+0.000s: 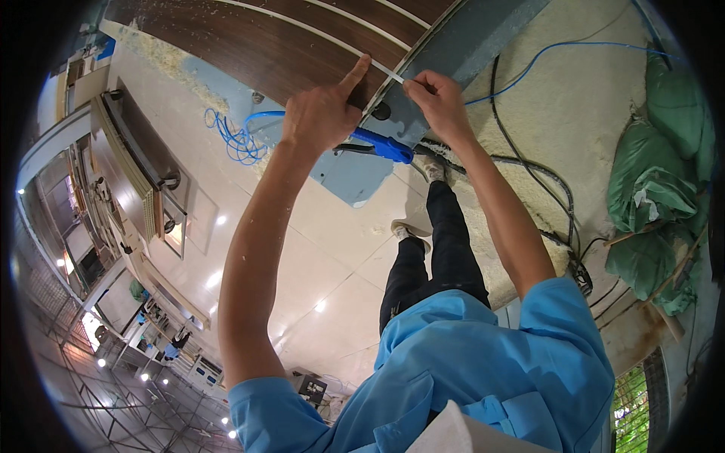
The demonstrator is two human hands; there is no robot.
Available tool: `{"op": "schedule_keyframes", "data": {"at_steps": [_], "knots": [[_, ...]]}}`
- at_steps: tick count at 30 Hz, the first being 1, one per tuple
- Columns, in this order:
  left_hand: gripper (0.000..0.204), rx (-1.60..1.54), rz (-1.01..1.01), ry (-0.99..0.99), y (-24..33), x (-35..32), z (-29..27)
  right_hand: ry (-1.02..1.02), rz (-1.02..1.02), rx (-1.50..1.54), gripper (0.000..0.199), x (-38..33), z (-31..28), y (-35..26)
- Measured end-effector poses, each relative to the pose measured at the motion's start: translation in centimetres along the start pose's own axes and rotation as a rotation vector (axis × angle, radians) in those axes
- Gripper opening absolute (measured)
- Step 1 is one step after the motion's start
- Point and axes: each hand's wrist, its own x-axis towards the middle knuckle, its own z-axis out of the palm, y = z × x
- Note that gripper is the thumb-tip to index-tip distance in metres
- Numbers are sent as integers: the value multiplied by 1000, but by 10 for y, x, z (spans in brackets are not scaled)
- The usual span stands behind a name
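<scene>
My left hand [321,113] is raised against a dark brown wooden panel [302,34] with thin white lines. It grips a blue-handled tool [387,146], and its forefinger is stretched out onto the end of a thin white strip [390,73]. My right hand [438,100] pinches the other end of that strip between thumb and fingers, at the panel's edge beside a grey metal beam [461,49]. My blue sleeves, dark trousers and shoes show below.
A loose coil of blue cable [232,140] lies left of my hands. Black cables [532,174] and a blue wire [581,47] run over the rough beige surface on the right. Green sacks [657,189] are piled at the far right. Glossy pale tiles [317,257] lie beneath.
</scene>
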Motion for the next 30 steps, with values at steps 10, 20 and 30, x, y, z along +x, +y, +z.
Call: {"op": "schedule_keyframes", "data": {"at_steps": [10, 20, 30], "knots": [[84, -7, -32, 28, 6, -4, 6, 55, 71, -152, 31, 0, -1, -8], [86, -81, -119, 63, -4, 5, 10, 9, 19, -79, 30, 20, 19, -9], [81, -45, 79, 108, 41, -16, 2, -62, -75, 142, 16, -4, -28, -6]]}}
